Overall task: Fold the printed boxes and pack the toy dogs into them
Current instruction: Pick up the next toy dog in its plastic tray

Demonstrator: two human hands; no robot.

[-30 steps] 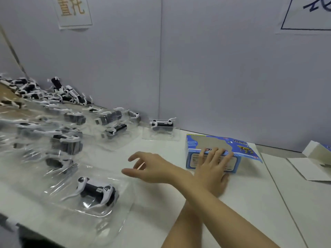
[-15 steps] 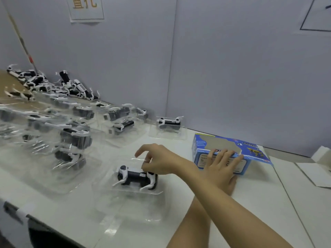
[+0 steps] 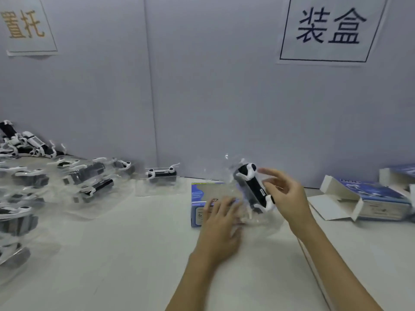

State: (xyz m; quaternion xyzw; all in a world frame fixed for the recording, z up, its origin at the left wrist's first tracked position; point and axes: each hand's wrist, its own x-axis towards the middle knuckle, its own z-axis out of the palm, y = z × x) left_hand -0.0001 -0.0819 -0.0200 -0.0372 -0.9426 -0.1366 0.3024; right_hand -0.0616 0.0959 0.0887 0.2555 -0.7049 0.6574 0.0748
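Note:
A blue printed box (image 3: 202, 194) lies flat on the white table (image 3: 125, 254). My left hand (image 3: 221, 223) rests on it with its fingers straight, holding it down. My right hand (image 3: 284, 196) holds a black-and-white toy dog (image 3: 250, 187) in its clear plastic tray, tilted on end just above the box's right side. Its fingers grip the tray's lower right end, near the dog's white leg. The clear tray blurs the right part of the box.
Several more toy dogs in clear trays (image 3: 87, 182) crowd the table's left side, and one (image 3: 161, 173) stands alone by the wall. Printed boxes with open flaps (image 3: 370, 198) lie at the right. A grey wall runs close behind.
My right hand, crossed over my left arm, took hold of a trayed toy dog at the left and carried it right, above the box. My left hand stayed on the box.

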